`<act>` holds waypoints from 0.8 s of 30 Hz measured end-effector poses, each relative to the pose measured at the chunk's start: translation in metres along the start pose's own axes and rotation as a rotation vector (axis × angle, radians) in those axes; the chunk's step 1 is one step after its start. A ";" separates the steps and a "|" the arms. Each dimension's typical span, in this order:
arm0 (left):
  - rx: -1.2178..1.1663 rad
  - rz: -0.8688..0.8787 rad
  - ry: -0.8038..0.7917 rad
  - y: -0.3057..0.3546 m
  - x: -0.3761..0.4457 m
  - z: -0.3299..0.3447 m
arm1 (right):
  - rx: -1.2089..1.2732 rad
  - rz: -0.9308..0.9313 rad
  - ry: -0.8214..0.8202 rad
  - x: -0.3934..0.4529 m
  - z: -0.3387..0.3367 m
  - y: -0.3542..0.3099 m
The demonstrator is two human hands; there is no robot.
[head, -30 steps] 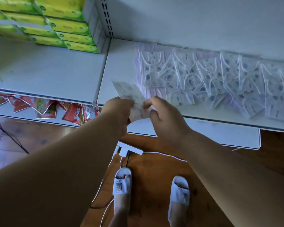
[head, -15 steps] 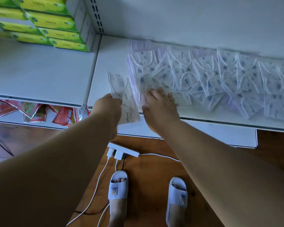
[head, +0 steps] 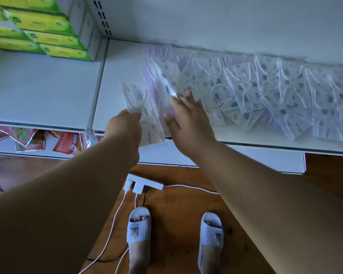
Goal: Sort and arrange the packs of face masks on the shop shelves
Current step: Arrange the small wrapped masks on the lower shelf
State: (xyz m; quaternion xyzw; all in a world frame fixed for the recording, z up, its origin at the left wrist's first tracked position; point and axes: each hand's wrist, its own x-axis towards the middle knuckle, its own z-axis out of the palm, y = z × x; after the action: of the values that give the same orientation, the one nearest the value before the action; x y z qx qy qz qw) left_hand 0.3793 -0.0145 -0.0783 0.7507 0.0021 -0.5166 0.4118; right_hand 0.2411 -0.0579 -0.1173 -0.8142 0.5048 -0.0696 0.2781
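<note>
The person stands at a white shelf (head: 125, 62) with the left hand (head: 123, 128) pinching one face mask pack (head: 139, 107) by its near edge, holding it tilted just above the shelf's front lip, left of the rest. The right hand (head: 186, 117) lies flat with fingers straight and spread on the near left end of the pile of mask packs (head: 265, 91), which sprawls overlapping along the shelf to the right. These packs look thin, light and floppy, in glossy clear wrap that should slide easily over itself, so a flat palm can shuffle several at once, while a single one is best taken by an edge or corner between thumb and finger. Green boxes (head: 48, 36) sit stacked at the back of the next shelf bay, red packets (head: 67, 143) lie below, and a white power strip (head: 145, 183) rests on the wooden floor near the slippers (head: 139, 224).
</note>
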 end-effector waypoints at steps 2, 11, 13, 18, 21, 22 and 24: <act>-0.162 -0.055 -0.116 0.002 0.003 -0.001 | 0.123 -0.141 0.028 -0.018 0.000 -0.005; 0.055 -0.030 -0.006 -0.003 0.012 0.009 | -0.172 0.083 -0.173 0.011 -0.015 0.029; 0.148 0.008 -0.028 -0.005 0.011 0.013 | -0.290 0.078 -0.251 0.016 -0.014 0.041; 0.223 0.017 -0.023 -0.003 0.012 0.014 | 0.239 0.080 0.211 0.003 -0.020 0.029; 0.066 -0.065 -0.043 0.000 0.007 0.014 | 0.446 0.048 0.335 -0.014 -0.021 0.018; -0.040 -0.095 -0.085 0.002 0.007 0.016 | 0.478 0.019 0.324 -0.019 -0.019 0.014; -0.183 -0.153 -0.225 0.004 0.006 0.019 | 0.539 -0.045 0.238 -0.028 -0.016 0.007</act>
State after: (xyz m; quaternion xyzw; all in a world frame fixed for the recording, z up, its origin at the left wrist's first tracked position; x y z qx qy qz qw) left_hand 0.3689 -0.0314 -0.0826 0.6451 0.0602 -0.6249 0.4356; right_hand 0.2157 -0.0428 -0.1028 -0.7082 0.4791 -0.3025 0.4213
